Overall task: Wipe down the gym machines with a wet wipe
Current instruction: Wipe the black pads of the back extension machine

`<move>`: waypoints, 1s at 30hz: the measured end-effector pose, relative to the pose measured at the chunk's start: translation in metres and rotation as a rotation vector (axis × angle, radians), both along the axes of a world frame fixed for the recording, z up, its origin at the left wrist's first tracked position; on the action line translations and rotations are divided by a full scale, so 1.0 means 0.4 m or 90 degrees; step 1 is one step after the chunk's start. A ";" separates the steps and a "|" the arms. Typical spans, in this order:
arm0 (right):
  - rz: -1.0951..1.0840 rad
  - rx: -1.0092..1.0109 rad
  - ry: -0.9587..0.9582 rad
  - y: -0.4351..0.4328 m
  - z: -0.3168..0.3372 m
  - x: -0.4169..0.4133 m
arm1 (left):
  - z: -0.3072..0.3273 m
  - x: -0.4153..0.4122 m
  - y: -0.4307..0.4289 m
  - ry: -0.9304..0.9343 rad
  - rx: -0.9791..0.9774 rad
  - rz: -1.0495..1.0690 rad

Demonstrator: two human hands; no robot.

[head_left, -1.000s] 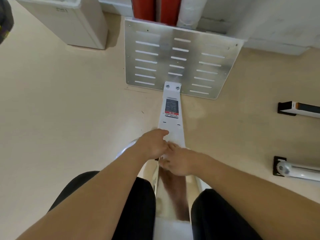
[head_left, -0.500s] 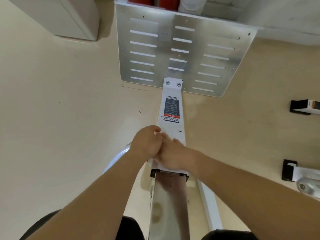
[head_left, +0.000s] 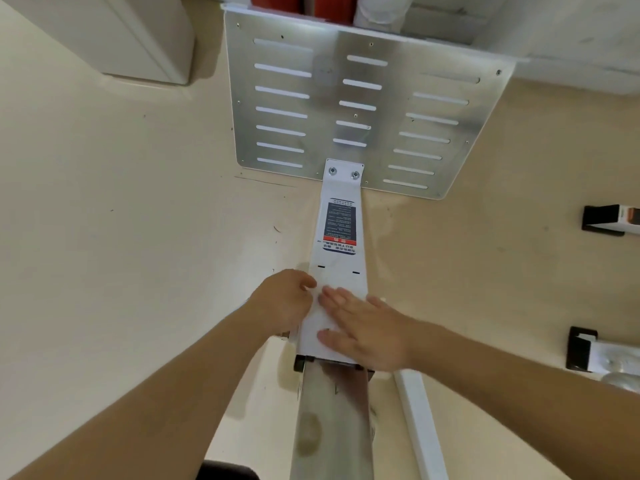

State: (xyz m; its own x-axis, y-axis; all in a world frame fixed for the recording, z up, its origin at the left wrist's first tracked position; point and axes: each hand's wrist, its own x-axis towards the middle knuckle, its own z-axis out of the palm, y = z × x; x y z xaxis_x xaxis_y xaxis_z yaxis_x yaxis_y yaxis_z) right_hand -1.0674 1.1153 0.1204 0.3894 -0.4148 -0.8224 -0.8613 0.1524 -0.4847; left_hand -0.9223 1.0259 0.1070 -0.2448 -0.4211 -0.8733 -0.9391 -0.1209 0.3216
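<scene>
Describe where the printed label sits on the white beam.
In the head view, the printed label lies centre frame on the white beam, just below the two bolts at the slotted metal plate, beyond the left hand and right hand.

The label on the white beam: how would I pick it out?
Start at the big slotted metal plate by the far wall. A white beam is bolted to its near edge and runs toward the person; the label sits on the beam's top face, close to the plate. It is the only dark panel there, with a red band across it.
</scene>
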 end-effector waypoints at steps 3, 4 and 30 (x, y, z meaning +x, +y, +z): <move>-0.085 0.032 0.102 -0.076 -0.100 -0.038 | 0.010 0.006 0.004 -0.005 0.014 0.023; -0.107 0.031 0.126 -0.088 -0.124 -0.035 | 0.015 0.003 0.008 0.002 0.010 0.021; -0.539 -0.084 -0.090 -0.006 0.006 0.001 | 0.048 0.036 0.024 0.034 -0.023 0.037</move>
State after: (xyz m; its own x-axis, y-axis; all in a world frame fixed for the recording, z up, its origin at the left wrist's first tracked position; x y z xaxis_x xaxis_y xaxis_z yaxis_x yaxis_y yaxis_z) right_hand -1.0669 1.1130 0.1227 0.0012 -0.6999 -0.7143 -0.4135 0.6500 -0.6376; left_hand -0.9078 1.0355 0.1260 -0.2653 -0.4673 -0.8433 -0.9122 -0.1615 0.3765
